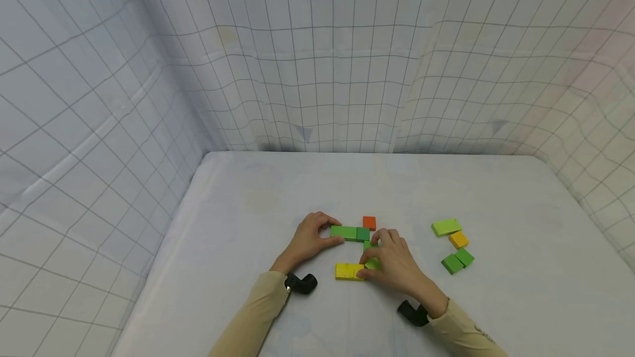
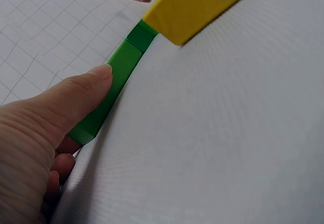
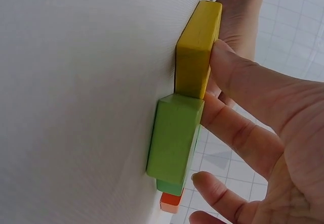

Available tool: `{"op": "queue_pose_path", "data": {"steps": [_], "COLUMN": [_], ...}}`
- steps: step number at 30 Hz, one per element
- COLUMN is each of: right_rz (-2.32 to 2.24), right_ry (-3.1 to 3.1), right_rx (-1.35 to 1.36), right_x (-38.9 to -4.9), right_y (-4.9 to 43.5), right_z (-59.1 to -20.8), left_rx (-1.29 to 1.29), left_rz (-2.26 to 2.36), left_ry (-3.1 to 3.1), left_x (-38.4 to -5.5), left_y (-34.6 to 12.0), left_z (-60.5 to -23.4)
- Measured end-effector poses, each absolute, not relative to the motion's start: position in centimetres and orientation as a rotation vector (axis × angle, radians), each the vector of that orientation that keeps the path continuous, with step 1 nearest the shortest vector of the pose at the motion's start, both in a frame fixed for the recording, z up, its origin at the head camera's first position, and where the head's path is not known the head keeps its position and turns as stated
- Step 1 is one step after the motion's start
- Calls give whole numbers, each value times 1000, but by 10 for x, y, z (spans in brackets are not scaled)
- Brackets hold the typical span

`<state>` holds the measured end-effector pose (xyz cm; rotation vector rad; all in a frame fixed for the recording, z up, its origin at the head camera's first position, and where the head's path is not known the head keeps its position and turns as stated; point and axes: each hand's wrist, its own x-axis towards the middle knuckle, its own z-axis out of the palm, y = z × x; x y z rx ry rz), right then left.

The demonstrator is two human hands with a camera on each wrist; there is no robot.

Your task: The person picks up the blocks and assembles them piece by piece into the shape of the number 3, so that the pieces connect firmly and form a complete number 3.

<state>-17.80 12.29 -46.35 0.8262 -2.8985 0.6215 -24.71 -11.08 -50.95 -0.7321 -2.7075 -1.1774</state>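
My left hand (image 1: 308,237) holds the left end of a long green block (image 1: 343,233), its thumb on the near side and fingers on the far side. A small dark green block (image 1: 363,234) joins that block's right end, and an orange-red block (image 1: 369,223) lies just behind. My right hand (image 1: 394,260) pinches the right end of a yellow block (image 3: 197,47) between thumb and index finger. Beside the yellow block sits a light green block (image 3: 174,138), partly covered by the right hand in the head view. The blocks form a bent row on the white table (image 1: 278,197).
Apart on the right lie a lime block (image 1: 446,227), an orange-yellow block (image 1: 458,239) and two green blocks (image 1: 453,264). A white curtain with a grid pattern (image 1: 317,70) encloses the table's back and sides. Each wrist wears a black camera (image 1: 302,284).
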Motion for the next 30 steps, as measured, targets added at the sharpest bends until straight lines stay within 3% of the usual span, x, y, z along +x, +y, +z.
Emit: {"op": "queue_pose_path", "data": {"steps": [10, 18, 30], "right_rz": [658, 1046, 749], "right_ry": [-2917, -2862, -3212], "right_rx": [836, 835, 150], "right_x": [-180, -202, -211], "right_y": [125, 156, 261], "right_z": [-462, -449, -417], "left_rx": [-747, -747, -752], "left_rz": [-1184, -1178, -1167], "left_ry": [-2698, -2697, -2718], "left_x": [-248, -249, -248], "left_y": [-110, -111, -111], "left_z": [-509, -509, -510]}}
